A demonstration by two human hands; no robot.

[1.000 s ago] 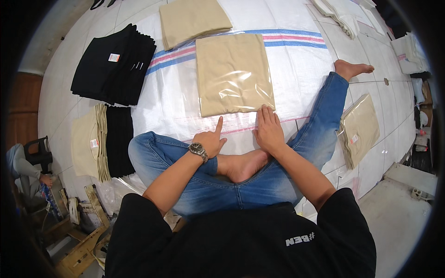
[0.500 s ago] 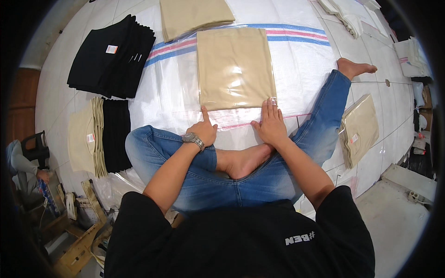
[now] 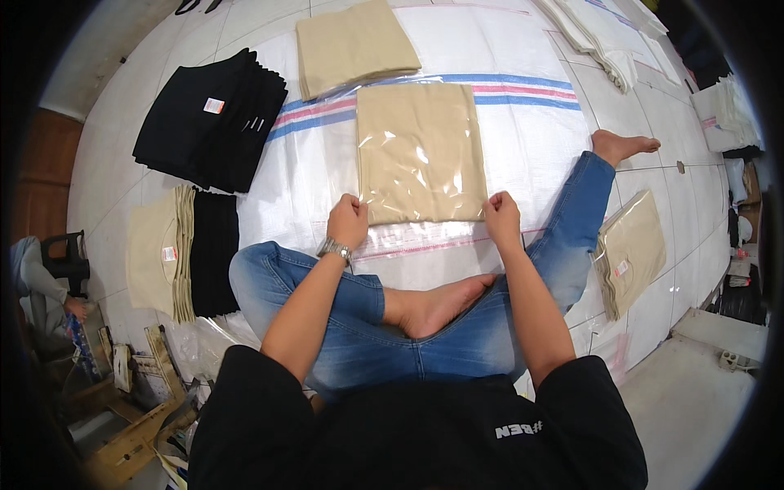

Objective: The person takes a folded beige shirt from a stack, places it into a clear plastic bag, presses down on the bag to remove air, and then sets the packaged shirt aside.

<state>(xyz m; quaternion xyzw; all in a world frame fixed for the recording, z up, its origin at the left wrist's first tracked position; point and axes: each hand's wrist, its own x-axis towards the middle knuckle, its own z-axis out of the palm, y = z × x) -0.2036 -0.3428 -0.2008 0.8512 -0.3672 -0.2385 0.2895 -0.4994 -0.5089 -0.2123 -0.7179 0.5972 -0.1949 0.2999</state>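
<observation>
A folded beige garment in a clear plastic bag (image 3: 420,155) lies flat on a white woven sheet (image 3: 314,175) in front of me. My left hand (image 3: 349,220) pinches the bag at its near left edge, fingers closed. At the near right corner my right hand (image 3: 502,217) grips the plastic in the same way. The bag's clear near strip stretches between both hands, past the cloth's edge. Light glints off creases across the film. A watch (image 3: 335,250) is on my left wrist.
Black folded garments (image 3: 192,122) are stacked at the left, with beige ones (image 3: 159,253) nearer. Beyond the bag lies a beige pile (image 3: 355,45). Bagged beige garments (image 3: 633,253) rest right of my leg. Another person's hand (image 3: 76,308) shows at the far left, near a wooden frame (image 3: 147,425).
Both hands have gone from lying flat with fingers extended to pinching the bag's near corners. The right hand has shifted outward. The whole view has tilted slightly, lowering the scene.
</observation>
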